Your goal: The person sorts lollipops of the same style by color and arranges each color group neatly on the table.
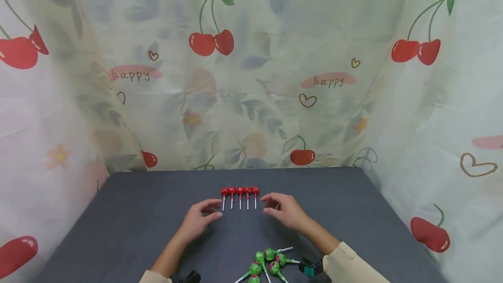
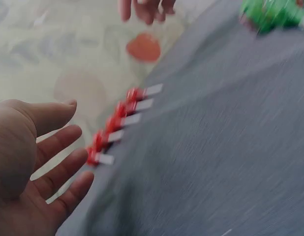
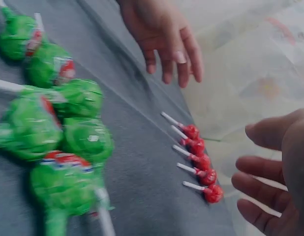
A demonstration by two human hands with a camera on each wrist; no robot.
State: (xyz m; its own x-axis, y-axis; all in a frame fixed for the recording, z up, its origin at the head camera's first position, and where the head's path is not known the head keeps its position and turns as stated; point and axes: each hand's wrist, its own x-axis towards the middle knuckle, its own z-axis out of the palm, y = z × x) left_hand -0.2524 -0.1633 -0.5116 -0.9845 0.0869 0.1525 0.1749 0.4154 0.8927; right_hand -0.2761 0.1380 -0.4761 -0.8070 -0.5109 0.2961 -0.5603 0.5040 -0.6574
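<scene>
Several red lollipops lie side by side in a neat row, heads away from the person and white sticks toward the near side. My left hand is at the left end of the row, its fingers apart and holding nothing. At the right end is my right hand, fingers loosely bent with nothing between them. The left wrist view shows the spread fingers beside the red lollipops. In the right wrist view, the right hand is close to the row's red heads.
Several green lollipops lie in a loose cluster at the table's near side, sticks pointing various ways. They are close to the right wrist's dark band. The dark grey table is enclosed by patterned curtains at the back and sides.
</scene>
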